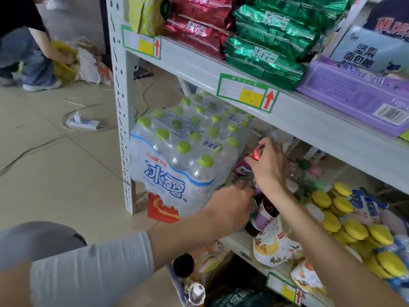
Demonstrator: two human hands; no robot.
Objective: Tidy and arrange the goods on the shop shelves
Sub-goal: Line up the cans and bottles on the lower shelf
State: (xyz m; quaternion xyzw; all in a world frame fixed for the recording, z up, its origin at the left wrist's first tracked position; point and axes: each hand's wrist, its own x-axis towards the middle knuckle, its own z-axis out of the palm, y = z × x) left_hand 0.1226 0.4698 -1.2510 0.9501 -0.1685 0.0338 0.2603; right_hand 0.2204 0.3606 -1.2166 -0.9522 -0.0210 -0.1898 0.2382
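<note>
Right hand [269, 166] is gripping a red can [256, 153] above the lower shelf [238, 241], just right of the water pack [177, 156]. Left hand [232, 203] is reaching beside a purple-labelled bottle [264, 214]; grip cannot be determined.

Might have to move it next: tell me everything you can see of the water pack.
The water pack is a block of clear bottles with light green caps, shrink-wrapped in clear film with blue lettering and barcode stickers. It stands upright at the left end of the shelf, beside the post, with another pack behind. The left hand is near its lower right corner; contact is unclear.
</note>
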